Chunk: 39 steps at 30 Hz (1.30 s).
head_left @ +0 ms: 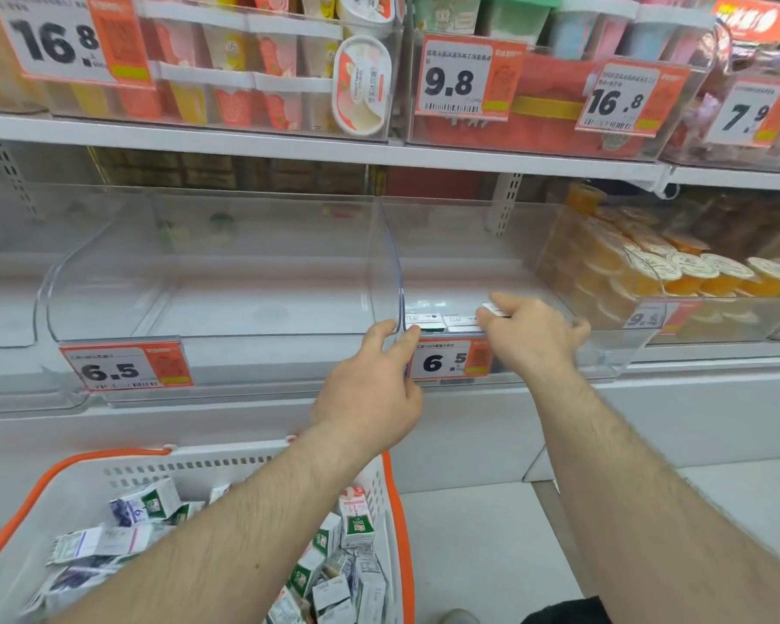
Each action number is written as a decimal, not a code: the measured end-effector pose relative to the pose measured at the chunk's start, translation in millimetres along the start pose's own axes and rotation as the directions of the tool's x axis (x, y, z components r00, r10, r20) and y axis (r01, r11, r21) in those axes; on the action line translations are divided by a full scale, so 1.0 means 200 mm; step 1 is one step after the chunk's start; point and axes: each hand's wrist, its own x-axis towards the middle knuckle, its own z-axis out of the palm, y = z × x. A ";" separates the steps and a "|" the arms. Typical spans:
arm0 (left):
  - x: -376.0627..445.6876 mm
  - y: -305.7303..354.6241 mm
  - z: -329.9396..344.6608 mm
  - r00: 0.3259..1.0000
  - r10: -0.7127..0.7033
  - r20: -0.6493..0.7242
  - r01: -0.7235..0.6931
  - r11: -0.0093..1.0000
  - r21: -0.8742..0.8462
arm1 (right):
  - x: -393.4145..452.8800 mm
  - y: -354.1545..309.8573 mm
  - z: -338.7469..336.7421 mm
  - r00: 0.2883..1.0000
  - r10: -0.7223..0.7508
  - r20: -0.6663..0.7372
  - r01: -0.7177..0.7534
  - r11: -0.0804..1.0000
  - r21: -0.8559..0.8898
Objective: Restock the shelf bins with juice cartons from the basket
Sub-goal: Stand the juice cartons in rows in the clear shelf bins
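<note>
A white basket with orange rim (399,511) sits low at the left, holding several small white-and-green juice cartons (356,524). Two clear shelf bins stand side by side: the left bin (208,308) holds nothing, and the right bin (536,353) has two cartons (424,321) lying at its front left corner. My left hand (374,380) grips the front edge of the divider between the bins. Over the right bin, my right hand (527,335) pinches a white carton (496,309), lowering it beside the two cartons.
Orange price tags reading 6.5 (127,367) hang on both bin fronts. A bin of orange jelly cups (676,268) stands at the right. The shelf above (289,146) carries boxed and tubbed goods. White floor lies to the right of the basket.
</note>
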 end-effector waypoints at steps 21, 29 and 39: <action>0.00 0.01 -0.08 0.998 -0.030 0.051 0.036 0.994 -0.108 | -0.01 -0.01 -0.01 0.996 0.044 0.075 -0.024 0.968 -0.249; -0.10 0.00 -0.15 0.980 -0.136 -0.148 0.039 0.852 -0.523 | -0.06 0.01 -0.03 0.972 -0.117 -0.204 0.121 0.993 0.006; -0.14 -0.04 -0.21 0.788 -0.491 0.372 0.448 0.043 -0.893 | -0.48 -0.28 -0.02 0.852 -0.433 0.294 0.115 0.703 0.701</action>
